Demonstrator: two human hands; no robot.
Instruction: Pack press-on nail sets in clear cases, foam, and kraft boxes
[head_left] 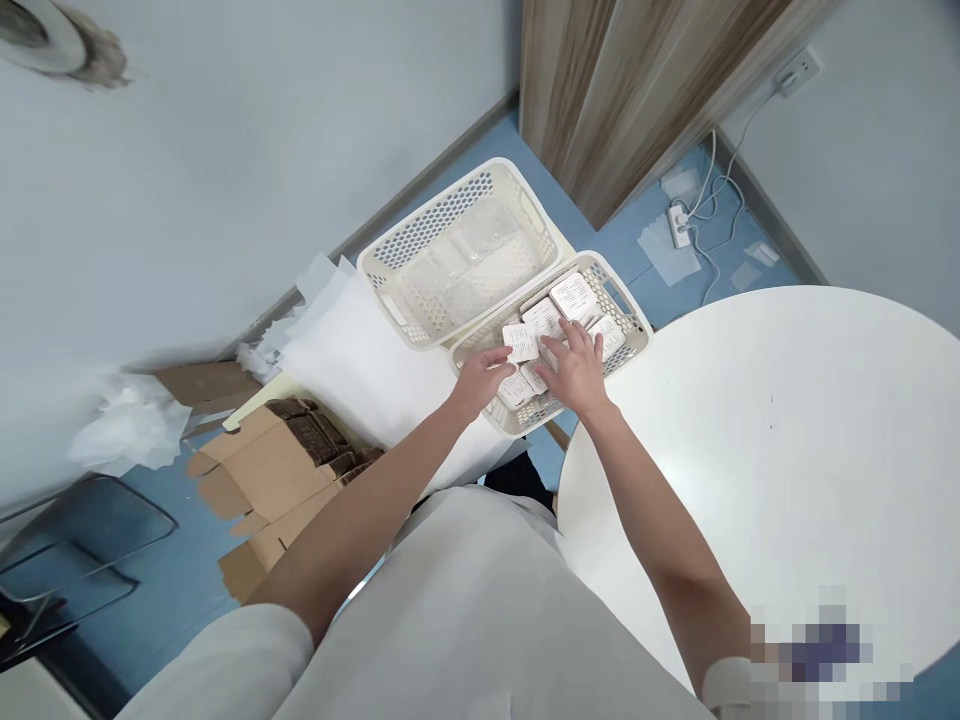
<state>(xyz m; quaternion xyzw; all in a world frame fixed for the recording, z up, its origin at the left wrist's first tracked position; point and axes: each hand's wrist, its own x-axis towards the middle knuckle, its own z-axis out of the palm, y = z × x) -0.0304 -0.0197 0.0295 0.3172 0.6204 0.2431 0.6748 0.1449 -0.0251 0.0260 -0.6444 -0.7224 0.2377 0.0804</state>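
My left hand (480, 385) pinches the edge of a small white card with printed lines (520, 342) between thumb and fingers. My right hand (579, 372) lies over the stacks of similar printed cards (574, 296), its fingers spread and touching them; what is under its fingertips is partly hidden. These stacks sit inside a cream perforated plastic basket (639, 338). Against it, on the far left side, stands a second cream basket (367, 262) with clear plastic film or bags (469, 250) inside.
White sheeting (360, 350) covers the surface left of the baskets. A round white table (772, 430) fills the right. Flattened brown cardboard boxes (277, 465) lie at lower left, near a folding chair (90, 540). A power strip (679, 226) with cables rests on the floor.
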